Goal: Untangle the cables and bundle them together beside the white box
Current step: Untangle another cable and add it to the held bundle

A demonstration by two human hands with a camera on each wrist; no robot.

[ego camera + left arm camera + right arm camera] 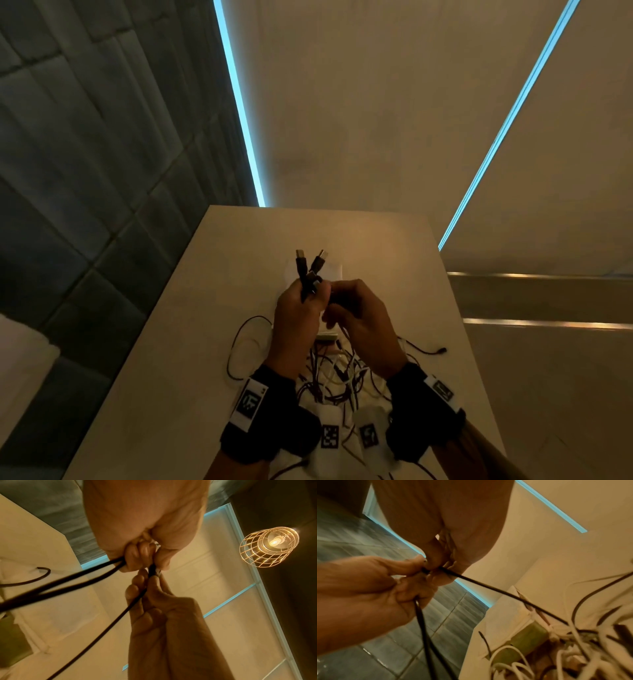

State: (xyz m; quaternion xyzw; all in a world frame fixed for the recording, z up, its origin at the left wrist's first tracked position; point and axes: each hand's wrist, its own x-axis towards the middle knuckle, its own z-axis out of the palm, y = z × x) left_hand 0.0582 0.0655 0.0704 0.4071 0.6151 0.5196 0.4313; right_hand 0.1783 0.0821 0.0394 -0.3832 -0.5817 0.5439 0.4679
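Both hands are raised over the table (191, 359). My left hand (308, 291) grips a bunch of black cables (301, 270), and two USB plugs stick up from its fist. Those cables hang down from my left hand (140, 555) as dark loops (68, 582). Close beside it, my right hand (337, 298) pinches one thin black cable (505, 593) that runs down into the tangle (329, 380). The wrist view shows my right hand (443, 566) touching the left hand (412, 574). The white box (334, 272) lies behind the hands, mostly hidden.
Loose dark and white cables (573, 642) spread over the near half of the table, with an olive block (529, 639) among them. One dark loop (246, 342) lies left of the hands. Padded wall panels stand left, and a cage lamp (271, 546) hangs overhead.
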